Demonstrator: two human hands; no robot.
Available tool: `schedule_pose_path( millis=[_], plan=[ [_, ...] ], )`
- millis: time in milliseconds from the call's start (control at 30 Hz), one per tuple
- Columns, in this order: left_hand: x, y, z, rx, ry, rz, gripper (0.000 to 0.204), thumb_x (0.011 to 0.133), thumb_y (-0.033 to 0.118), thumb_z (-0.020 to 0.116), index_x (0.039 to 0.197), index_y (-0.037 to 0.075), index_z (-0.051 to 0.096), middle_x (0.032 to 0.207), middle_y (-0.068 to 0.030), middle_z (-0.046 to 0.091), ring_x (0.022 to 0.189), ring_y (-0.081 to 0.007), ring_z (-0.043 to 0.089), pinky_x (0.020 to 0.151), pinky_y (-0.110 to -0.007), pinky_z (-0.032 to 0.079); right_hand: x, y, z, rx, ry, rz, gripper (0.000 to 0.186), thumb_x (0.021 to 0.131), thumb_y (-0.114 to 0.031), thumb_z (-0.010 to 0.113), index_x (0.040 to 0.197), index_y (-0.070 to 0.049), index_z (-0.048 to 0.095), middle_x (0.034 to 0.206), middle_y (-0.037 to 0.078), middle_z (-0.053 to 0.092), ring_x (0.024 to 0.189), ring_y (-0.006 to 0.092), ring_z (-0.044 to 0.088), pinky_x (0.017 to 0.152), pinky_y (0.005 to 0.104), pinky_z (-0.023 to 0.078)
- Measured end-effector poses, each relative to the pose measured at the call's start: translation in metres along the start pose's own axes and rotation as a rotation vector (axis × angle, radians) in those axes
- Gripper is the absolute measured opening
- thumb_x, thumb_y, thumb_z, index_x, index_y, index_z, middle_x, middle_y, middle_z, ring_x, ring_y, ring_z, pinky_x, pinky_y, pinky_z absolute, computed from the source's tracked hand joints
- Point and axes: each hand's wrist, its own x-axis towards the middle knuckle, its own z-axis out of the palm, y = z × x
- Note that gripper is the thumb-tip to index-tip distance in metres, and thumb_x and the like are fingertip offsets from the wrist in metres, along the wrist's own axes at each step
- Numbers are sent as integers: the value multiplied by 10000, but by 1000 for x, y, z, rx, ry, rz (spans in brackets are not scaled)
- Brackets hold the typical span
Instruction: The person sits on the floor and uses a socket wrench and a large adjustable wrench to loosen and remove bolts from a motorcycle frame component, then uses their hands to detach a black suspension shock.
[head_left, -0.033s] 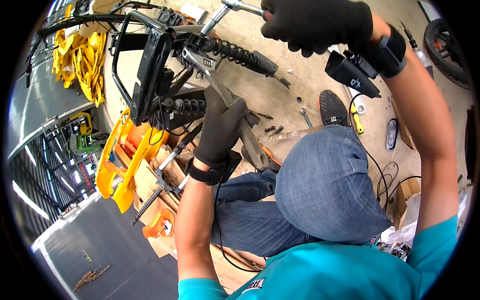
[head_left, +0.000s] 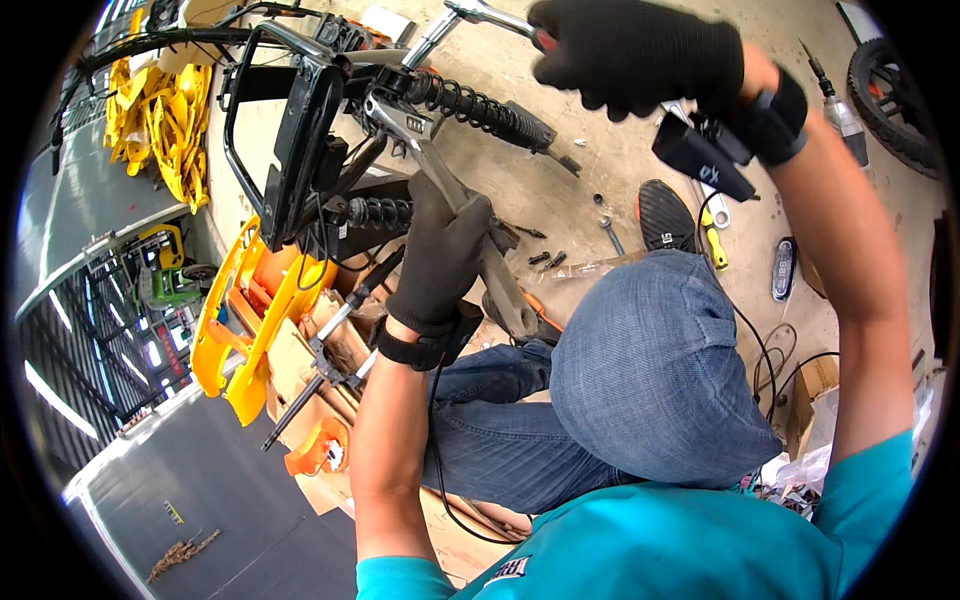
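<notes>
My left hand, in a black glove, is wrapped round the grey handle of a large adjustable wrench. The wrench's jaw sits on the frame of a black vehicle, beside a coil-spring shock absorber. At the upper edge my gloved right hand is closed round the grip of a ratchet. Its shiny socket shaft slants down to the frame, close to the wrench's jaw. Whatever fastener the two tools sit on is hidden. A second spring shows left of my left hand.
Yellow body panels lie left of my left forearm, with more yellow parts farther off. On the floor are a small spanner, a yellow-handled tool and loose bolts. A black tyre stands far right.
My right hand has shifted very slightly to the right with the ratchet handle, and its wrist and forearm have dropped a little. My left hand and the wrench look still.
</notes>
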Motion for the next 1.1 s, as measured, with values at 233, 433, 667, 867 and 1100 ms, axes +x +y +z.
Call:
schedule_pose_path(
  millis=[233, 433, 667, 867, 1100],
  plan=[
    [13, 64, -30, -603, -46, -415, 205, 843, 136, 566, 1002, 18, 513, 779, -65, 545, 639, -131, 568, 595, -258, 480, 30, 122, 92, -213, 512, -261, 594, 906, -120, 549, 1419, -51, 258, 953, 234, 548, 823, 372, 582, 724, 442, 471],
    [10, 67, -23, -628, -30, -388, 233, 848, 130, 561, 1041, 10, 509, 833, -72, 549, 652, -137, 569, 606, -255, 491, 20, 102, 59, -207, 395, -137, 541, 894, -151, 551, 1387, -113, 331, 815, 187, 580, 760, 352, 603, 695, 444, 472],
    [10, 36, 16, -476, 96, -313, 340, 839, 54, 514, 1073, -93, 316, 735, -149, 560, 580, -214, 610, 509, -319, 507, -6, -38, -28, 406, -112, 112, 131, 841, -97, 602, 758, -7, 556, 648, 85, 575, 578, 107, 602, 463, 275, 476],
    [16, 51, 1, -347, 27, -143, 254, 826, 42, 533, 1016, -89, 426, 761, -131, 560, 596, -198, 621, 521, -303, 509, 5, 67, 58, -491, 398, -319, 477, 890, -107, 560, 1307, -31, 344, 722, 137, 538, 632, 298, 577, 566, 405, 471],
    [17, 79, -29, -624, -43, -400, 190, 834, 131, 548, 962, -8, 532, 785, -64, 550, 632, -148, 585, 575, -274, 500, 38, 120, 81, -107, 379, -131, 562, 906, -152, 576, 1394, -103, 300, 887, 170, 547, 793, 314, 562, 707, 422, 451]
  ],
)
